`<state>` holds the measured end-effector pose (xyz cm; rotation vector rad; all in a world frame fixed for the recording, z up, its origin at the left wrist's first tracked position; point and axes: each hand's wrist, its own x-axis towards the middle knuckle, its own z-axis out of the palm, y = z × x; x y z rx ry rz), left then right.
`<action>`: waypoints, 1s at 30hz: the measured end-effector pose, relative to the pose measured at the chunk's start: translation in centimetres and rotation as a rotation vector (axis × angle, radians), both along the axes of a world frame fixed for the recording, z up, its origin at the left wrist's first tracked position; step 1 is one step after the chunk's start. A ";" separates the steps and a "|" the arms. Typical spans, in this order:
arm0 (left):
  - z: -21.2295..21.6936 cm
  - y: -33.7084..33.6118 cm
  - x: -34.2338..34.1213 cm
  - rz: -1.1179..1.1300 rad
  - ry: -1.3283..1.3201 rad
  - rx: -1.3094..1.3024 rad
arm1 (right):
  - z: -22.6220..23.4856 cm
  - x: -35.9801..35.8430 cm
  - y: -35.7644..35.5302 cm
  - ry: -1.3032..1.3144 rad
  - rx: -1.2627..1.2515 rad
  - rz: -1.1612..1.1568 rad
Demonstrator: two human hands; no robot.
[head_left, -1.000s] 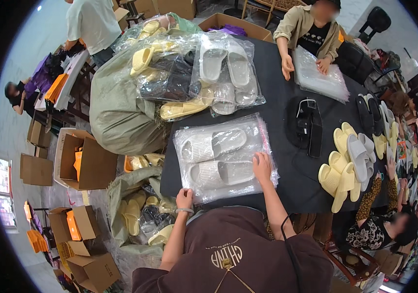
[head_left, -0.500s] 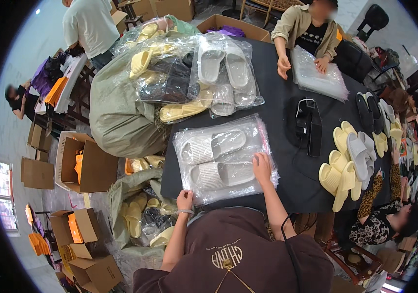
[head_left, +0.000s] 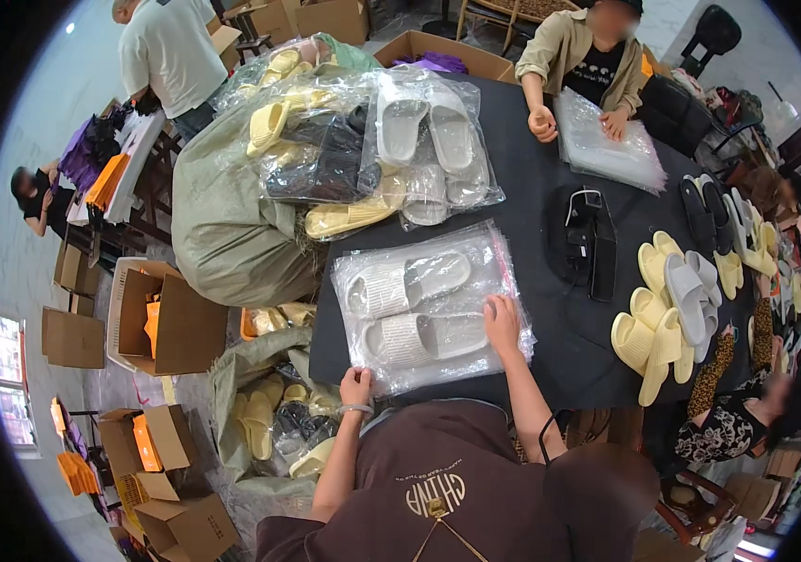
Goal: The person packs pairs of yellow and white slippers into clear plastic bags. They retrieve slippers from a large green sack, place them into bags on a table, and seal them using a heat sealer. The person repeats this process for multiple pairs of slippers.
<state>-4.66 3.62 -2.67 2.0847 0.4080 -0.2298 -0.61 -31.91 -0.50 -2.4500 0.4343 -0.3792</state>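
Observation:
A clear plastic bag [head_left: 504, 245] lies flat on the dark table before me, on what looks like a stack of similar bags. Inside it is a pair of light grey slippers with ribbed straps: an upper slipper [head_left: 443, 272] and a lower slipper [head_left: 452, 335], toes toward the left. My left hand [head_left: 356, 386] pinches the bag's near left corner. Resting on the bag by the heel of the lower slipper is my right hand [head_left: 502, 323], its fingers extended over the plastic.
Bagged grey slippers [head_left: 429, 131] and yellow ones are piled far left against a green sack [head_left: 232, 220]. Loose yellow slippers [head_left: 649, 342] stand at the right, near a black device [head_left: 593, 244]. Across the table, a person [head_left: 578, 61] touches a stack of clear bags [head_left: 607, 145].
My hands and the bag stay in place. Across the table, the person's raised hand has drawn back slightly, its fingers more curled.

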 end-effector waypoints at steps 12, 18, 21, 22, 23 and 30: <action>-0.6 0.3 0.1 -0.008 0.025 -0.007 | 0.7 0.0 0.2 -0.001 0.012 0.000; 0.5 -0.2 0.1 0.003 0.011 0.014 | 0.4 0.0 0.1 -0.003 0.028 0.006; 0.4 -0.1 0.1 0.004 0.025 -0.045 | -0.1 0.1 -0.2 0.004 0.046 -0.003; 0.3 0.0 0.1 0.004 0.035 -0.077 | -0.4 0.1 -0.3 0.004 0.050 -0.011; 0.3 0.0 -0.1 0.013 0.024 -0.068 | -0.5 0.2 -0.2 0.005 0.048 -0.027; 2.4 -0.9 -0.7 0.106 0.122 -0.295 | 0.8 0.8 0.3 0.148 0.224 -0.121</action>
